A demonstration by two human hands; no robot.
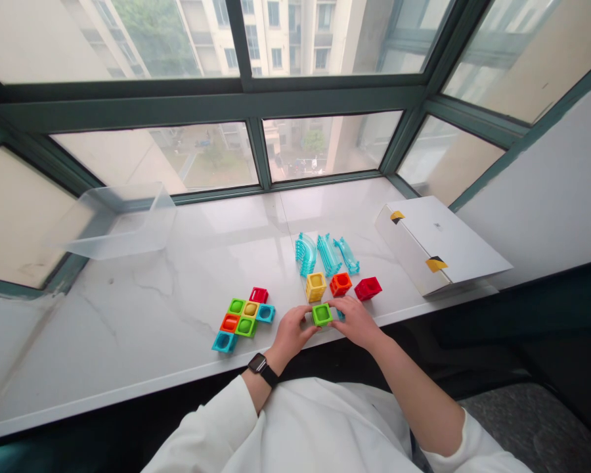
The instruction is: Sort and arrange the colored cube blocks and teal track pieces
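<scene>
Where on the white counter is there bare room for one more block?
The widest free patch lies left of the block cluster, in front of the clear bin. Another lies between the bin and the blue tracks. It is crowded at the green block, between the left hand and the right hand, near yellow block, orange block and red block.

Sill (pixel 152 315): window frame (pixel 201 110) along back edge, bin (pixel 123 240) in back left corner, box (pixel 453 240) at right end. Near front edge, left hand (pixel 291 332) and right hand (pixel 355 322) on either side of held block (pixel 322 315); part-hidden block (pixel 341 314) just right of it, by right hand. Seven-block cluster (pixel 246 326) left of left hand, near front edge. Behind held block, three-block row (pixel 341 284) running rightward; behind that row, three track pieces (pixel 329 255) side by side, apart from back edge.
</scene>
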